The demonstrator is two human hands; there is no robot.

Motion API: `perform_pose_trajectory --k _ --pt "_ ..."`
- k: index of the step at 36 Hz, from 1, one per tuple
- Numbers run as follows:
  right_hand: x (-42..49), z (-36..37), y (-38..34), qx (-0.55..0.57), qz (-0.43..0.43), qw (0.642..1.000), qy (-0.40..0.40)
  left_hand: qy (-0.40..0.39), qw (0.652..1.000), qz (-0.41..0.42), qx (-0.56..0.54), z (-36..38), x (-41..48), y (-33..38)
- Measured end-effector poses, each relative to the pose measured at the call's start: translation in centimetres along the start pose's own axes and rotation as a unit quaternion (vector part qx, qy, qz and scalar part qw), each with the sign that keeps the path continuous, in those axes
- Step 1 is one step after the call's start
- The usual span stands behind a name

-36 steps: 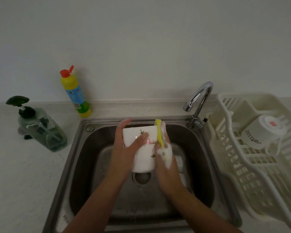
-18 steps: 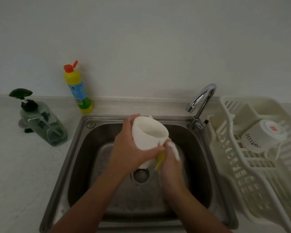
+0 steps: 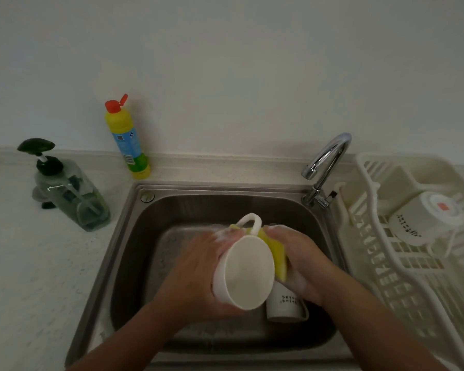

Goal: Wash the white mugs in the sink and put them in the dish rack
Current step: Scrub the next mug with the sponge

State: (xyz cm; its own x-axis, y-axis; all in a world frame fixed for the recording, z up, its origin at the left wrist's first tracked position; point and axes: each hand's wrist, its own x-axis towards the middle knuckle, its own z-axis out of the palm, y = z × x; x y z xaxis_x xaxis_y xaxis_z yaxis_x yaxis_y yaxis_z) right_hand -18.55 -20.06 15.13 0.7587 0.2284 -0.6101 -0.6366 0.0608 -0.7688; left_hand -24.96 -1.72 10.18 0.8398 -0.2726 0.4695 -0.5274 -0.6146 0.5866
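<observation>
Gripping a white mug [image 3: 243, 274] above the sink [image 3: 134, 236] with the left hand [image 3: 198, 266], fingers curled round its soapy side. Tilting the open mouth up toward the camera, with the handle pointing away toward the back of the basin. Pressing a yellow sponge [image 3: 277, 253] against the mug's right side with the right hand [image 3: 303, 261], fingers wrapped over the sponge and foam coating the knuckles.

Working directly over a second white mug [image 3: 285, 303] with dark lettering, lying low in the basin and partly hidden under the right wrist. Facing a chrome faucet [image 3: 330, 156] at the sink's back right corner, spout curving left over the basin.

Looking right onto a cream plastic dish rack [image 3: 364, 167] just beside the sink, holding a third white mug [image 3: 423, 218] tipped on its side, base with a small red mark turned up and to the right.

Looking left across the pale tabletop [image 3: 38, 277], finding a yellow bottle [image 3: 126, 140] with a red flip cap standing against the wall near the sink's back left corner. Finding, farther left, a clear pump dispenser [image 3: 70, 199] with a dark head, well apart from the basin.
</observation>
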Motion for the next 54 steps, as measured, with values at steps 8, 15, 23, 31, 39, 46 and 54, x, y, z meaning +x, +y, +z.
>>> perform_pose_trajectory --k 8,15,23,31,39,46,54 --pt "-0.4 1.2 1.5 -0.037 -0.056 0.998 -0.015 0.037 0.999 0.019 0.013 -0.5 0.1 -0.9" --pt "0.4 2.3 2.3 0.103 -0.036 0.993 -0.041 0.152 0.978 -0.071 -0.122 -1.0 1.6 -1.0" --pt "-0.9 4.8 5.4 -0.067 -0.313 0.947 -0.011 0.242 0.916 -0.178 -0.266 -0.3 2.7 -1.0" --pt "0.6 3.8 5.2 -0.072 -0.345 0.936 -0.016 0.209 0.874 -0.279 -0.34 1.0 2.1 -0.7" --pt "1.0 5.0 5.9 -0.22 -0.41 0.885 0.027 0.202 0.816 -0.347 -0.416 0.9 2.8 -0.8" --pt "1.8 2.9 7.3 -0.133 -0.359 0.923 -0.044 0.236 0.766 -0.384 -0.459 0.8 3.4 -1.1" --pt "2.3 4.6 5.1 -0.109 -0.346 0.93 0.059 0.243 0.811 -0.429 -0.314 2.3 4.4 -0.3"
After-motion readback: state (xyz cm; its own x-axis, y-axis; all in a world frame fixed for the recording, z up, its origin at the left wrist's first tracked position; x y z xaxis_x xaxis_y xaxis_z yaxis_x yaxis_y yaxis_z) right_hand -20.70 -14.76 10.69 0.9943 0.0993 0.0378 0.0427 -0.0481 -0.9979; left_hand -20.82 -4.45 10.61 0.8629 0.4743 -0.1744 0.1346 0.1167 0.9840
